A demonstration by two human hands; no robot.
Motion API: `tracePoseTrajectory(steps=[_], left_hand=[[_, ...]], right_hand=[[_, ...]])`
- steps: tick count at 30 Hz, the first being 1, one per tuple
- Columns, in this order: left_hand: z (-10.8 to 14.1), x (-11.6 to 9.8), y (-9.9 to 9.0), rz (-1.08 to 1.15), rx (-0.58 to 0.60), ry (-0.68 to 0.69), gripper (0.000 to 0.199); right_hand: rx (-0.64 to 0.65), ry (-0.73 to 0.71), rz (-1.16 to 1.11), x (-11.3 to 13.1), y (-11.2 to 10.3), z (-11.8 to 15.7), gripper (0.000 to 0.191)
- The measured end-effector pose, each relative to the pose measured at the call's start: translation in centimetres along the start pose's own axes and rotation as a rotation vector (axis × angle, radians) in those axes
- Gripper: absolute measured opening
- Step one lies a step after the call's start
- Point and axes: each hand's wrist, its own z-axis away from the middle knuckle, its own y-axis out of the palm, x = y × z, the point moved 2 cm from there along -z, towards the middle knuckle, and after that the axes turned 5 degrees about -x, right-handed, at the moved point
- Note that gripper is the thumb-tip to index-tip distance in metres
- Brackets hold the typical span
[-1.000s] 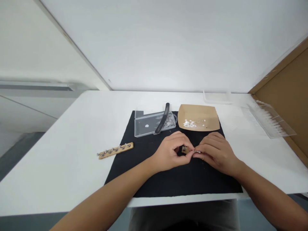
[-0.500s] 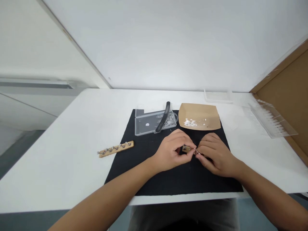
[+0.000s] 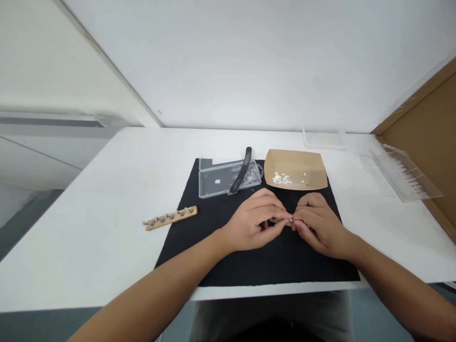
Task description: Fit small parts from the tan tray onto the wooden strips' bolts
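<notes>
My left hand [image 3: 259,220] is closed in a pinch, its fingertips on a tiny whitish piece [image 3: 291,220]. Facing it from the right, my right hand [image 3: 320,225] is pinched too, its fingertips meeting the same spot; what it holds is too small and covered to name. Beneath the fingers, a wooden strip [image 3: 288,223] shows only in part over the black mat [image 3: 249,266]. Another wooden strip with several metal pieces [image 3: 171,218] lies at the left, partly on the mat's edge.
A clear plastic box [image 3: 216,189] holds small clear pieces, with a black curved handle [image 3: 241,171] across it. Right of it stands a cardboard tray [image 3: 302,161] with white bits. Clear plastic cases [image 3: 409,185] lie by the cardboard wall [image 3: 423,128] at the right.
My right hand's fingers have closed in towards my left fingertips, and less of the wooden strip between the hands shows. The whole view has shifted slightly.
</notes>
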Motion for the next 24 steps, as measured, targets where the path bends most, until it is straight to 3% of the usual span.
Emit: tracePoseTrajectory(steps=[7,24], left_hand=[[0.14,-0.12,0.21,-0.094,-0.031,0.05,0.014],[0.23,0.02,0.3,-0.091,-0.055,-0.026,0.014]], right_hand=[[-0.013,0.045,0.011,0.16,0.13,-0.1,0.02],[-0.091,0.146,-0.029,0.83,0.37,-0.23,0.027]])
